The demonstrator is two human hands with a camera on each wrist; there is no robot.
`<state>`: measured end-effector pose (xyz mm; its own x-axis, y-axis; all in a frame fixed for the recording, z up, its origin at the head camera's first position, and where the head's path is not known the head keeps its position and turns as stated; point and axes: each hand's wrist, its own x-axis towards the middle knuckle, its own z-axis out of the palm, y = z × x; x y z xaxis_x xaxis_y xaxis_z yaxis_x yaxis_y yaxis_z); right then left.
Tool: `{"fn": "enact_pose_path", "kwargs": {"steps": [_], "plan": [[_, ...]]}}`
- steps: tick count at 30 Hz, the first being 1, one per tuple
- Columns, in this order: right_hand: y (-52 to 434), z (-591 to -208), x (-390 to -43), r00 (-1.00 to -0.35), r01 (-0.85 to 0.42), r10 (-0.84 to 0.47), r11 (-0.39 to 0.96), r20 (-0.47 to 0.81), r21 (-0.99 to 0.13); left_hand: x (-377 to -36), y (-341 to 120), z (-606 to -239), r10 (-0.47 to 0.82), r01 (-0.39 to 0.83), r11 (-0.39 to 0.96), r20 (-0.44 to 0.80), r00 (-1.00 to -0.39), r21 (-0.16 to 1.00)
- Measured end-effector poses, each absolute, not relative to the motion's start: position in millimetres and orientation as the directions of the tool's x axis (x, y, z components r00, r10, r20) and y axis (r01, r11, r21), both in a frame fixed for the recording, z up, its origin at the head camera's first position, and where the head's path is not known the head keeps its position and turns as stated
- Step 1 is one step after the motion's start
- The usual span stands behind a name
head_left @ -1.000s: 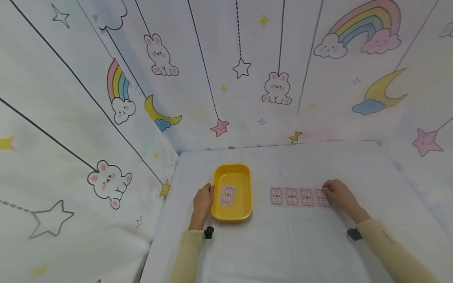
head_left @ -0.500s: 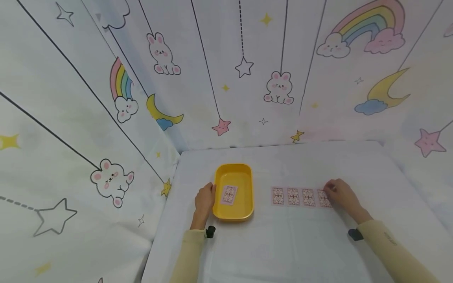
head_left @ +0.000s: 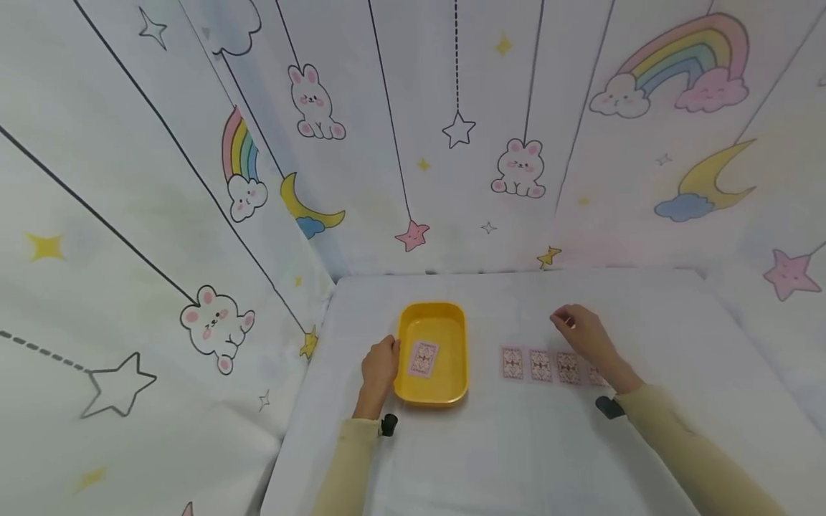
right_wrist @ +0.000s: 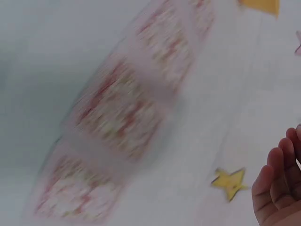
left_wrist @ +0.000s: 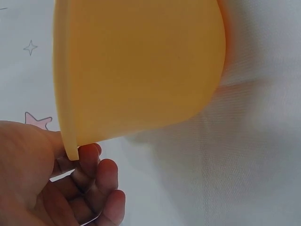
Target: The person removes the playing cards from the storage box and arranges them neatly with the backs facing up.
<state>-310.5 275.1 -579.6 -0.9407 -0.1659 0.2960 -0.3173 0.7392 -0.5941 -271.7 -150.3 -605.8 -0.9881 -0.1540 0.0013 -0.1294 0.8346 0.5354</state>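
My left hand [head_left: 381,364] pinches the left rim of a yellow tray [head_left: 431,395]; in the left wrist view the fingers [left_wrist: 107,174] curl under the rim of the tray [left_wrist: 141,61]. A patterned playing card [head_left: 423,358] lies face down and slightly tilted inside the tray. To the right, several face-down playing cards [head_left: 540,365] form a row on the table. My right hand [head_left: 586,335] hovers over the right end of that row, partly covering the last card [head_left: 596,377]. Its fingers [right_wrist: 264,181] are loosely bent with nothing visible between them. The cards [right_wrist: 117,113] look blurred in the right wrist view.
A white cloth covers the table [head_left: 503,444]. Behind it rises a white curtain [head_left: 361,72] printed with bunnies, stars, moons and rainbows, and the same print hangs along the left side. Each wrist carries a small black device.
My right hand has left the rightmost card and moved up and left over the row. The row stays on the table. My left hand keeps its grip on the tray; the head view has shifted slightly.
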Motion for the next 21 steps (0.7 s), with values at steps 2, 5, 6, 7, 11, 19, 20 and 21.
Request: {"fn": "enact_pose_path", "kwargs": {"steps": [2,5,6,7,11,19,20,21], "plan": [[256,-576,-315,-0.936,-0.337,-0.189,0.731,0.298,-0.594,-270,-150,-607,-0.149,-0.125,0.836,0.002,-0.989,0.534],[225,-573,-320,-0.931,-0.359,-0.226,0.708,0.286,-0.609,-268,-150,-610,-0.147,-0.125,0.838,-0.001,-0.989,0.531],[215,-572,-322,-0.931,-0.361,-0.237,0.701,0.276,-0.615,-268,-150,-611,-0.149,-0.129,0.838,-0.004,-0.989,0.531],[203,-570,-323,-0.933,-0.359,-0.245,0.693,0.264,-0.626,-267,-150,-612,-0.15,-0.13,0.838,-0.007,-0.989,0.53],[157,-561,-327,-0.938,-0.343,-0.272,0.65,0.214,-0.678,-267,-151,-616,-0.15,-0.131,0.833,-0.008,-0.989,0.538],[71,-546,-339,-0.923,-0.292,-0.385,0.657,0.024,-0.695,-275,-153,-611,-0.144,-0.129,0.858,-0.009,-0.99,0.497],[62,-546,-341,-0.913,-0.296,-0.408,0.67,-0.005,-0.681,-277,-154,-610,-0.141,-0.129,0.863,-0.011,-0.99,0.488],[54,-546,-343,-0.903,-0.3,-0.429,0.685,-0.034,-0.664,-277,-154,-608,-0.139,-0.128,0.865,-0.014,-0.99,0.486]]}}
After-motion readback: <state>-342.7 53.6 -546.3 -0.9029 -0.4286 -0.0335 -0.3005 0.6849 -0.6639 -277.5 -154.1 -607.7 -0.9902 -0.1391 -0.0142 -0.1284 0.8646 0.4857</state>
